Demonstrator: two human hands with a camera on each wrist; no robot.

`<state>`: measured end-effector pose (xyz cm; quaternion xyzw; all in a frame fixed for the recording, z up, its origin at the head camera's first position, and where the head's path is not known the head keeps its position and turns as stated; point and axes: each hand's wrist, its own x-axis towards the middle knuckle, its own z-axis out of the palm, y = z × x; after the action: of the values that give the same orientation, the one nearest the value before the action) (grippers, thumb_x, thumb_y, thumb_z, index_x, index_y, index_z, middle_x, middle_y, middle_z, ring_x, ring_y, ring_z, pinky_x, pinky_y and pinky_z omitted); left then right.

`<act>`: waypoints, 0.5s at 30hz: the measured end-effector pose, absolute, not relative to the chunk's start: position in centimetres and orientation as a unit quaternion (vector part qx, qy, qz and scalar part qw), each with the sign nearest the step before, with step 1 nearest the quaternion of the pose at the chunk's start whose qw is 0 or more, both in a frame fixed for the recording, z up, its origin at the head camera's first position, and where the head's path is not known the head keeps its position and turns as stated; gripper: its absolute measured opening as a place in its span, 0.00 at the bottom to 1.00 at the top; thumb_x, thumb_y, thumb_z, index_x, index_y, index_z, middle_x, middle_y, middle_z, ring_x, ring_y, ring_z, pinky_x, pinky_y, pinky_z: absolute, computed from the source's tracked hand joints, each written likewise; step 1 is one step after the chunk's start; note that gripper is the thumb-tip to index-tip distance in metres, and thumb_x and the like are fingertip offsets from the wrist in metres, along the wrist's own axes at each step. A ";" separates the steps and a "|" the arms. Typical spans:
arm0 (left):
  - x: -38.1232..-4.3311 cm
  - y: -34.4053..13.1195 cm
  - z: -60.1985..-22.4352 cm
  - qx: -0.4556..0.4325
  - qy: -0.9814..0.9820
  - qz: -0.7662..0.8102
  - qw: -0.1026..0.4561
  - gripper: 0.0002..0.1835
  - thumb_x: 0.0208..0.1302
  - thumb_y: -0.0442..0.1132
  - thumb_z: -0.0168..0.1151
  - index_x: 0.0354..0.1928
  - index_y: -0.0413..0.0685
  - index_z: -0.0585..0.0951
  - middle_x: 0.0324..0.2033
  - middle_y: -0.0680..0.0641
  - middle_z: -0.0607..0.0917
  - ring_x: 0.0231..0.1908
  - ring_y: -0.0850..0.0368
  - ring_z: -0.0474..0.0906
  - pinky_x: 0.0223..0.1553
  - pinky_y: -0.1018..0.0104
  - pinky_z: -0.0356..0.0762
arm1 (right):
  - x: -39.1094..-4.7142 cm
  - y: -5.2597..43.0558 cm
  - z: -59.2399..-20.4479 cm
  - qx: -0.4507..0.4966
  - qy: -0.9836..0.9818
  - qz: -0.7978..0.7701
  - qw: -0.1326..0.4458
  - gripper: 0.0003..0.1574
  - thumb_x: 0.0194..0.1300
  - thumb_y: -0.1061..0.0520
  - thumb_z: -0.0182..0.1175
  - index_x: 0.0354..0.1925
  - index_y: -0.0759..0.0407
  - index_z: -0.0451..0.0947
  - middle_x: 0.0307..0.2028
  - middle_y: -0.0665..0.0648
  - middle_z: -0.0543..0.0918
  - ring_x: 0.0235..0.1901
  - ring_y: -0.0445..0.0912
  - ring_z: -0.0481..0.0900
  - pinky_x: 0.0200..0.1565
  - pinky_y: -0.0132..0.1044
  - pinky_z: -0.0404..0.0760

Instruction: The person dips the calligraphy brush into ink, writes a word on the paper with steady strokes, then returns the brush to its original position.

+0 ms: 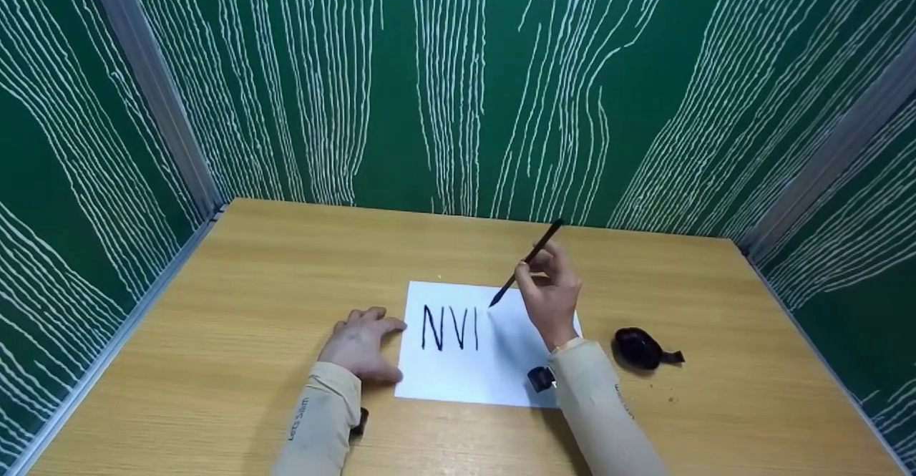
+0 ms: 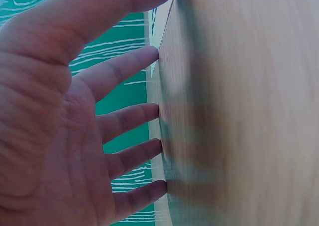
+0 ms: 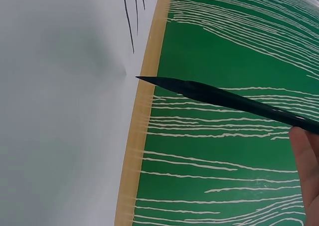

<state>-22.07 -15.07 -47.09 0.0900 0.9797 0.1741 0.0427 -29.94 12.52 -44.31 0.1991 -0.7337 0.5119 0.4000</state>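
Note:
A white sheet of paper (image 1: 458,379) lies on the table and bears the black strokes "NVI". My right hand (image 1: 551,297) pinches a slim dark paintbrush (image 1: 528,258) over the sheet's upper part. The brush's pointed black tip (image 3: 157,81) is just right of the last stroke, close over the paper. At the sheet's left edge rests my left hand (image 1: 363,343), thumb and index fingertip right at the paper. In the left wrist view its fingers (image 2: 132,118) are spread and fairly straight, with their tips on the tabletop.
Right of the paper sits a black rounded dish (image 1: 637,349) with a short tab, small dark specks below it. The wooden table (image 1: 236,333) is bounded by green panels (image 1: 390,104) with white wavy lines and grey corner posts (image 1: 161,82).

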 end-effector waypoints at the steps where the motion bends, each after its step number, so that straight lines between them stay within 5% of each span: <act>1: -22.1 -15.1 -47.1 0.088 0.980 0.174 0.044 0.41 0.26 0.57 0.70 0.54 0.66 0.71 0.60 0.46 0.64 0.58 0.45 0.58 0.55 0.44 0.57 | -29.9 12.5 -44.3 0.198 -0.736 0.512 0.397 0.19 0.52 0.65 0.56 0.44 0.54 0.70 0.27 0.53 0.81 0.26 0.39 0.79 0.26 0.30 0.79; 15: -22.0 -15.0 -47.1 0.082 0.979 0.181 0.044 0.42 0.26 0.57 0.70 0.54 0.67 0.71 0.60 0.47 0.64 0.58 0.44 0.58 0.54 0.44 0.57 | -29.2 11.8 -43.6 0.189 -0.753 0.504 0.379 0.19 0.51 0.68 0.57 0.44 0.58 0.70 0.27 0.54 0.81 0.26 0.43 0.79 0.26 0.34 0.80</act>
<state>-22.01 -14.99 -47.06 0.0824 0.9791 0.1805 0.0444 -29.17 11.84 -43.64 0.1888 -0.7528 0.5039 0.3790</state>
